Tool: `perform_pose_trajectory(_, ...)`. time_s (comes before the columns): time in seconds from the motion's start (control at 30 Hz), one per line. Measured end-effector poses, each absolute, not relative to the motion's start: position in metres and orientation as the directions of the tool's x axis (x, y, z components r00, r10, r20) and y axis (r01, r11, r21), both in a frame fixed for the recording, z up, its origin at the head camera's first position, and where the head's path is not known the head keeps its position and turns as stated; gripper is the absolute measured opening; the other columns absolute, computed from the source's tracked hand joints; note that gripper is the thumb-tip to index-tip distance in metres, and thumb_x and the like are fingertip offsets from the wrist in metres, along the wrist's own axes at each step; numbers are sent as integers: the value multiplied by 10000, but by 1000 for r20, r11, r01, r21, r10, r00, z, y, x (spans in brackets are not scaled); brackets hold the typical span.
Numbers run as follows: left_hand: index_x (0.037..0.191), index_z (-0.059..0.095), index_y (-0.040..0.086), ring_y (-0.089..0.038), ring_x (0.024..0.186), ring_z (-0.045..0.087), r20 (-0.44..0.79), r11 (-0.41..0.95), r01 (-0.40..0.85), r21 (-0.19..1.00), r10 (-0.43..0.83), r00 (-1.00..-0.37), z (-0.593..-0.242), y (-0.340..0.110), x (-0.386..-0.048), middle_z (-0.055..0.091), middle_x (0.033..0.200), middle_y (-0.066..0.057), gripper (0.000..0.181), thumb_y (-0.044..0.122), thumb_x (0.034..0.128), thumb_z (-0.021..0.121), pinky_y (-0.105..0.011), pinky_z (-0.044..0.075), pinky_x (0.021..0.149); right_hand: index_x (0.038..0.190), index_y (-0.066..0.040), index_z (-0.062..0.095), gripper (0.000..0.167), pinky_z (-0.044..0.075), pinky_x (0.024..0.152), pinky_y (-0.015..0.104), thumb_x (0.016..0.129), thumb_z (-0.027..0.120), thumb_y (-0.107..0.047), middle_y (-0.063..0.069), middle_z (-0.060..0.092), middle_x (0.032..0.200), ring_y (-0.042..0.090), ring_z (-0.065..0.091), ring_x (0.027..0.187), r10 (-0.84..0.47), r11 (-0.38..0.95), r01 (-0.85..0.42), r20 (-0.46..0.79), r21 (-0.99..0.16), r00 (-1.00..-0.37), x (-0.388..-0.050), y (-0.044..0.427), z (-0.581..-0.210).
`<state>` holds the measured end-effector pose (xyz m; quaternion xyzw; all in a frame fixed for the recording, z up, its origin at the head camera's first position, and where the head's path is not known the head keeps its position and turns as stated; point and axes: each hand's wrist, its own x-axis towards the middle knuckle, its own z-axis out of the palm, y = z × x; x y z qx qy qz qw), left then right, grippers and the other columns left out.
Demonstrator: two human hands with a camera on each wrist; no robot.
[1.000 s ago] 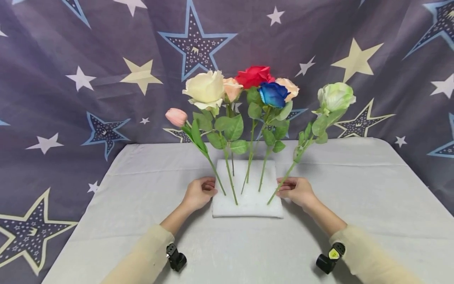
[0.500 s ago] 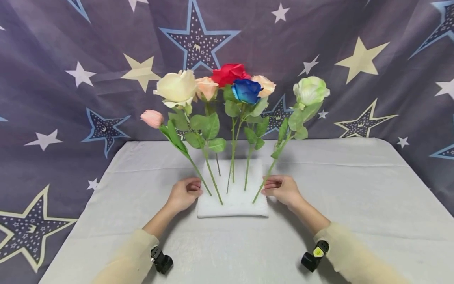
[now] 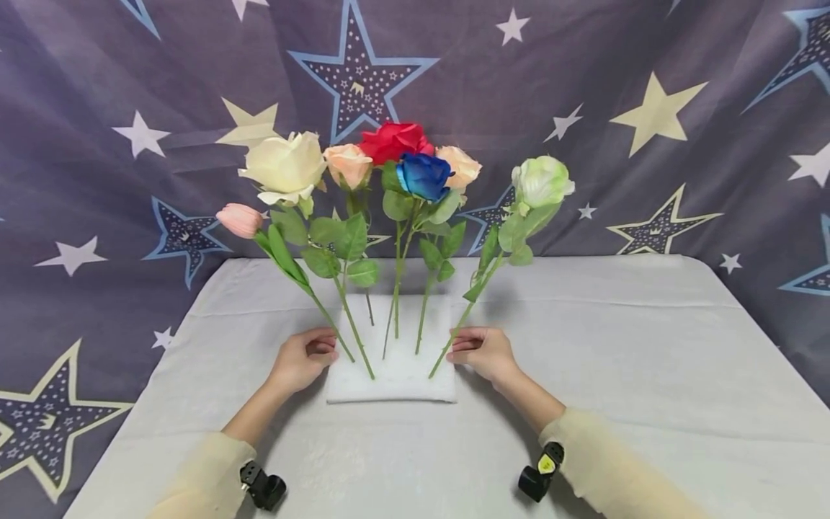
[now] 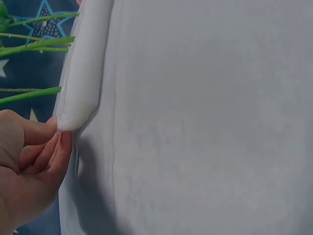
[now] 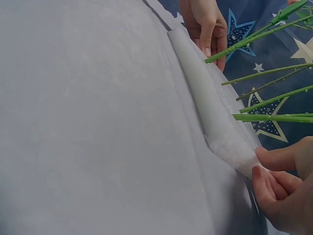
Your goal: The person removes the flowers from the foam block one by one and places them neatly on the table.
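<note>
While flowers (image 3: 424,176) stand in it, white foam block (image 3: 397,389) lies between left hand (image 3: 301,362) and right hand (image 3: 485,356), each pinching one side edge.

Yellow sticker (image 3: 547,465): on the black wrist camera (image 3: 533,486) to the near right of the white foam slab (image 3: 402,388); I see a mark on it, too small for me to read.
Star-printed backdrop (image 3: 493,86): behind the slab, I make out a small crown emblem (image 3: 357,89) inside a large blue-edged star.
Lettering: I can read no words, brands or numbers.
</note>
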<state>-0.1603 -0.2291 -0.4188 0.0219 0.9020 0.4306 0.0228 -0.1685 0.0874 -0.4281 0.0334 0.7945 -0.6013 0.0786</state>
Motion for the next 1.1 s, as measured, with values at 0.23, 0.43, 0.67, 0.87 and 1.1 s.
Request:
perform_pose_trajectory(0.23, 1228, 591, -91, -91, 868, 661, -17, 655, 34, 755, 72, -997, -418, -244, -158, 687, 1074, -217, 394, 24, 857, 659, -128, 511, 732, 1097, 57, 695, 394, 607, 709, 228, 710, 766, 80, 214, 732, 987, 163, 732, 789, -49, 249, 144, -161, -958, -986, -168, 74, -429)
perform_pose_trajectory(0.43, 1225, 589, -99, 7, 822, 629, -14, 662, 25, 749, 54, -998, -417, -255, -155, 689, 1071, -218, 402, 30, 852, 668, -112, 500, 738, 1071, 57, 704, 382, 607, 692, 225, 697, 772, 87, 212, 740, 962, 173, 734, 778, -59, 239, 135, -153, -962, -987, -169, 62, -431)
perform_pose_trajectory(0.67, 1225, 578, -115, 94, 799, 588, -10, 655, 30, 755, 56, -998, -415, -268, -152, 678, 1083, -244, 407, 20, 852, 667, -100, 510, 727, 1059, 62, 707, 380, 609, 689, 220, 687, 771, 96, 220, 739, 969, 222, 741, 806, -71, 219, 120, -138, -968, -988, -171, 48, -431)
perform_pose_trajectory(0.87, 1245, 558, -125, 154, 766, 540, -21, 667, 4, 745, 30, -999, -414, -279, -148, 670, 1096, -252, 426, 27, 860, 656, -85, 504, 710, 1072, 59, 706, 390, 614, 704, 237, 689, 769, 103, 227, 732, 1001, 273, 741, 853, -92, 189, 117, -136, -975, -986, -169, 37, -432)
perform_pose_trajectory(1.1, 1241, 550, -143, 147, 766, 551, -14, 631, 8, 775, 31, -999, -416, -286, -145, 657, 1099, -280, 427, 5, 854, 655, -86, 517, 696, 1076, 52, 706, 393, 615, 707, 241, 691, 767, 102, 219, 734, 1003, 260, 741, 849, -90, 192, 120, -139, -974, -986, -168, 29, -433)
